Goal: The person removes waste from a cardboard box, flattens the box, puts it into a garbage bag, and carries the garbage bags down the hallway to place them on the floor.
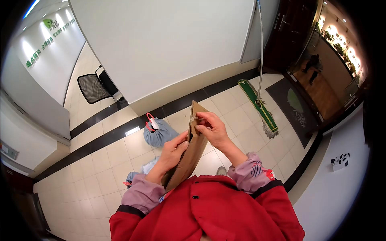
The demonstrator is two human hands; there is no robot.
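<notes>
A flattened brown cardboard box [193,154] stands on edge in front of my red jacket, with its narrow edge facing up. My left hand [172,154] grips its left side, thumb lying over the upper edge. On the other side, my right hand [212,130] is closed at the far upper corner, with fingertips and thumb against the cardboard. A whitish, clear scrap that looks like tape [192,119] shows at that corner beside my right fingertips. Whether the fingertips pinch the scrap or only the cardboard is hard to see.
A tied grey-blue bag [159,133] with red handles sits on the tiled floor [96,176]. A green mop [259,106] leans upright near a dark doormat [292,104]. A black mesh chair [94,87] stands beyond the white wall [161,44]. A person [313,66] appears through the doorway.
</notes>
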